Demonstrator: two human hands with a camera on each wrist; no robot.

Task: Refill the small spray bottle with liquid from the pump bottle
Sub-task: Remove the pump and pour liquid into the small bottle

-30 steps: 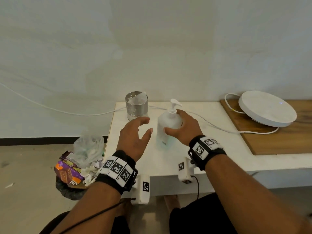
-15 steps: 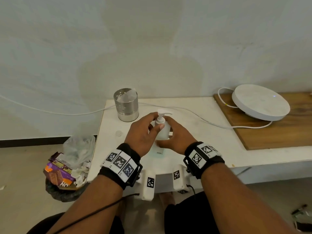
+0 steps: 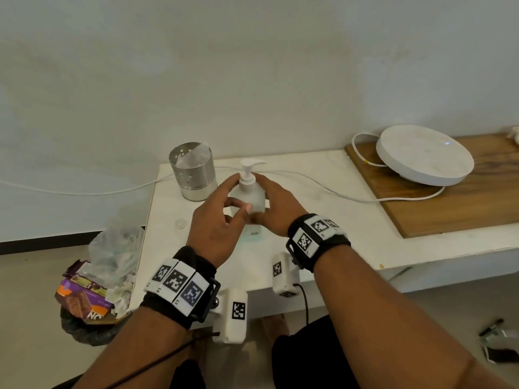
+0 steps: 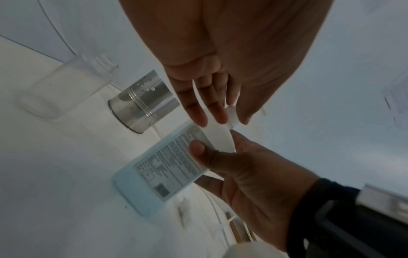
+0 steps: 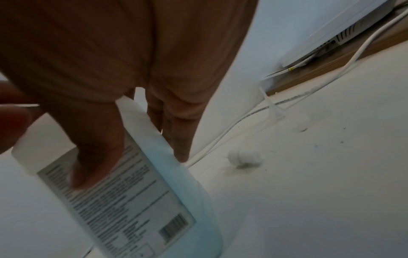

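The white pump bottle (image 3: 251, 195) stands on the white table (image 3: 351, 242), its printed label (image 4: 167, 165) facing me. My right hand (image 3: 264, 200) grips its body, thumb on the label (image 5: 95, 165) and fingers behind. My left hand (image 3: 240, 193) holds the bottle's shoulder and pump collar (image 4: 230, 118) between fingers and thumb. The small clear spray bottle (image 4: 66, 89) stands uncapped to the left, near the table's left edge (image 3: 180, 223). A small white spray head (image 5: 245, 158) lies on the table to the right of the pump bottle.
A perforated steel cup (image 3: 193, 171) stands just behind and left of the bottle. A white cable (image 3: 323, 186) runs behind it to a round white device (image 3: 424, 155) on a wooden board (image 3: 449, 209). A full rubbish bin (image 3: 95, 290) sits on the floor at the left.
My right hand drew the pump bottle nearer to me. My left hand, open in the air a second ago, closed on the bottle's top and has stayed there.
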